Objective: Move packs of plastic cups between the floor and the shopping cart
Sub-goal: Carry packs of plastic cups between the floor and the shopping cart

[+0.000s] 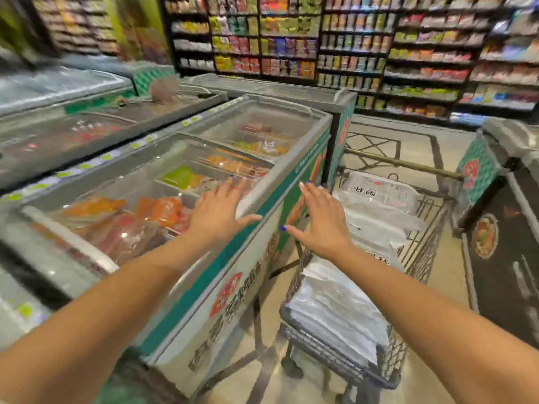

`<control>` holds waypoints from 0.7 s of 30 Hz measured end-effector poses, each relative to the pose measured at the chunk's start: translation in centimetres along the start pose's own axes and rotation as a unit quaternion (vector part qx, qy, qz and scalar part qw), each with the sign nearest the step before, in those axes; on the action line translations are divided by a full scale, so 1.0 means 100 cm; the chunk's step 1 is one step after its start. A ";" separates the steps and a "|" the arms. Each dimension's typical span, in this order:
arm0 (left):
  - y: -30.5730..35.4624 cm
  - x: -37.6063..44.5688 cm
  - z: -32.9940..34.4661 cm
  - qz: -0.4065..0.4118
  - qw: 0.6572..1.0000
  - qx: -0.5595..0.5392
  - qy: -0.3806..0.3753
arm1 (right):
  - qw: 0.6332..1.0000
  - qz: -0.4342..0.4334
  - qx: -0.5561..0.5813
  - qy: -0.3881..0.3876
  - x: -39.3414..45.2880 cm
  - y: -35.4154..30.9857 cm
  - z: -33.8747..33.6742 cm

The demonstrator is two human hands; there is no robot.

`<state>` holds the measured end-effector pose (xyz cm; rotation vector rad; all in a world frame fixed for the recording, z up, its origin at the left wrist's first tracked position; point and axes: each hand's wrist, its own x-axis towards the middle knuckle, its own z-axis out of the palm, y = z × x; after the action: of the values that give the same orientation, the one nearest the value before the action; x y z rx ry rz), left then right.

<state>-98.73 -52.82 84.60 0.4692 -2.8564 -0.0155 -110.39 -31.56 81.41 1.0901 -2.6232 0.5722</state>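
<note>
Above the shopping cart (344, 365), packs of plastic cups (379, 196) inside, both hands (217, 211) spread, holding nothing

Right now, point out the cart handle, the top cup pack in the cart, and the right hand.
cart handle (408, 163), head view, middle of the wooden bar.
top cup pack (379, 190), head view, printed label face at the cart's far end.
right hand (322, 221), head view, back of the open hand.
</note>
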 end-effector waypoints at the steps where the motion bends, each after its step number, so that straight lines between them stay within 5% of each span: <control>1: -0.014 -0.020 -0.011 -0.025 1.000 0.006 0.014 | 0.999 -0.033 0.002 -0.007 0.001 -0.018 0.000; 11: -0.097 -0.326 -0.111 -0.349 0.926 0.120 0.077 | 0.929 -0.344 0.108 -0.086 -0.061 -0.255 0.011; 21: -0.026 -0.722 -0.196 -0.662 0.719 0.210 0.028 | 0.744 -0.613 0.202 -0.174 -0.313 -0.495 -0.016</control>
<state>-26.87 -31.89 86.22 2.3642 -1.7837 0.3737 -53.05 -43.25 84.32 2.8257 -1.3396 0.5966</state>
